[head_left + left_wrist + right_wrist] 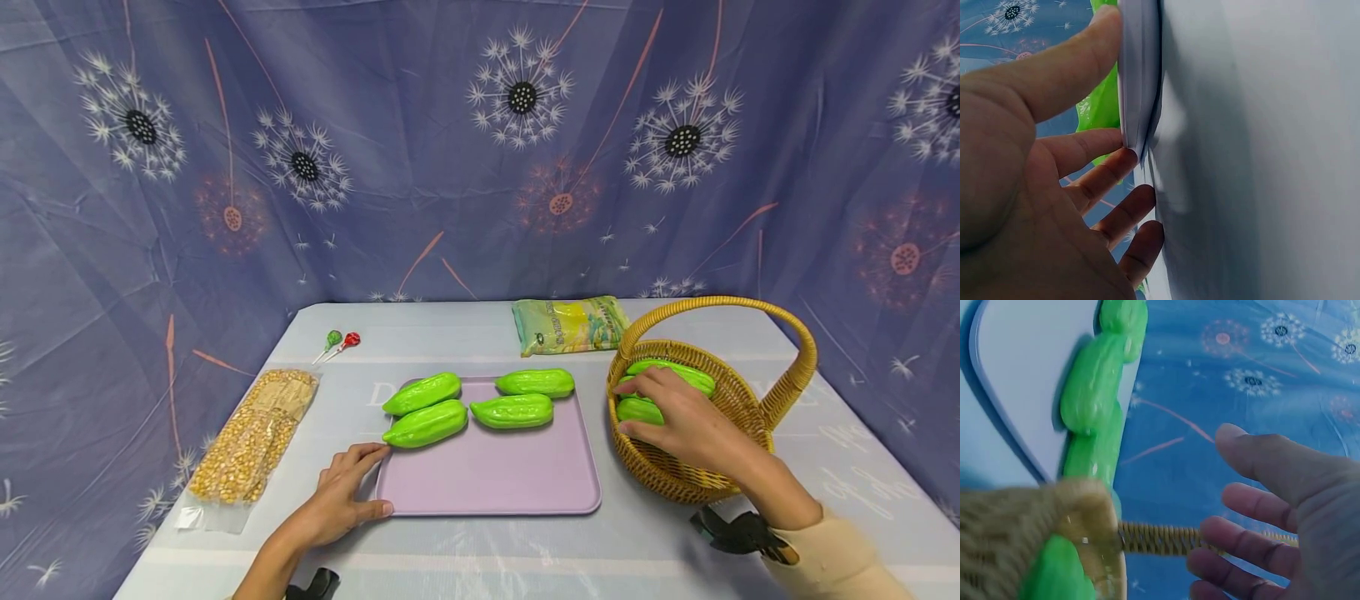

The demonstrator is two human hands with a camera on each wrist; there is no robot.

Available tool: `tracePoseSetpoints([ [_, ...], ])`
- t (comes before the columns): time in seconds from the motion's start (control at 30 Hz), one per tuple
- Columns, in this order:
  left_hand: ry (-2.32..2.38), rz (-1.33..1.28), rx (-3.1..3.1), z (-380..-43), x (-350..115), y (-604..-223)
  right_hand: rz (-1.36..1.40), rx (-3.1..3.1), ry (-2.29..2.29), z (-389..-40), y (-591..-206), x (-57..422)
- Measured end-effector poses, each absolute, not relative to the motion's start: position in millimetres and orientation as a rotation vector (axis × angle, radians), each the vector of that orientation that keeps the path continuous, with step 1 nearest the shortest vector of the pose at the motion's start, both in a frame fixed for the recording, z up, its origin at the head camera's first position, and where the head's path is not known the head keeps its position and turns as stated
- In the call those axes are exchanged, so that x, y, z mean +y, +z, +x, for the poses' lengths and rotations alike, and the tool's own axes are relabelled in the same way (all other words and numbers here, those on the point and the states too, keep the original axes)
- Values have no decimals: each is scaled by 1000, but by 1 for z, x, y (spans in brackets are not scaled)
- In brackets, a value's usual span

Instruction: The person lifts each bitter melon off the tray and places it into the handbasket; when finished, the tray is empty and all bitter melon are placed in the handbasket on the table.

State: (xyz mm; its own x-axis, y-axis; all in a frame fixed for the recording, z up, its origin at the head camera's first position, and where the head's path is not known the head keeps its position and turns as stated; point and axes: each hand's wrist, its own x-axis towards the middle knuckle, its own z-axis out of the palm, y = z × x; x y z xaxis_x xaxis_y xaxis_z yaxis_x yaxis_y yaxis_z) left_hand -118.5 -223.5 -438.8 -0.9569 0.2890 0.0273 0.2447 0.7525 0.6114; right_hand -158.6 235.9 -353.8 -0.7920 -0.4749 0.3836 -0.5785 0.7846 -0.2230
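Observation:
Glossy, ridged green bitter melons lie along the far half of a lilac tray (495, 483), a left pair (425, 423) and a right pair (513, 411). My left hand (333, 500) is at the tray's left edge, its thumb and fingertips touching the rim, as the left wrist view also shows. Over the wicker basket (675, 483) reaches my right hand (686, 421), its fingers spread above the green bitter melons (686, 375) inside. The right wrist view shows this hand (1279, 500) with loosely bent fingers, holding nothing. It partly hides the melons in the head view.
The basket's tall handle (720, 302) arches above it on the right. A yellow-green packet (570, 325) lies at the back. A clear bag of corn kernels (251, 437) is on the left, with a green lollipop (333, 339) and a red lollipop (351, 340) beyond it.

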Motion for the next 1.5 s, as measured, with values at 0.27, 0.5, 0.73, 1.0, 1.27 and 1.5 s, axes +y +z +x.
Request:
tracePoseSetpoints([
  [0.27,992,438,2871,-119,-223,-439,829,-2574,503,-157,-363,215],
  [0.5,992,435,2870,-119,-222,-438,873,-2521,553,-159,-374,196],
  [0.73,1003,425,2863,-119,-223,-439,855,-2545,617,-160,-384,178],
  [1.0,999,426,2867,-118,-222,-439,849,-2538,617,-167,-395,160],
  [1.27,1005,442,2876,-118,-223,-441,820,-2543,630,-178,-405,145],
  [1.5,1000,442,2882,-118,-223,-441,789,-2556,671,-187,-413,137],
])
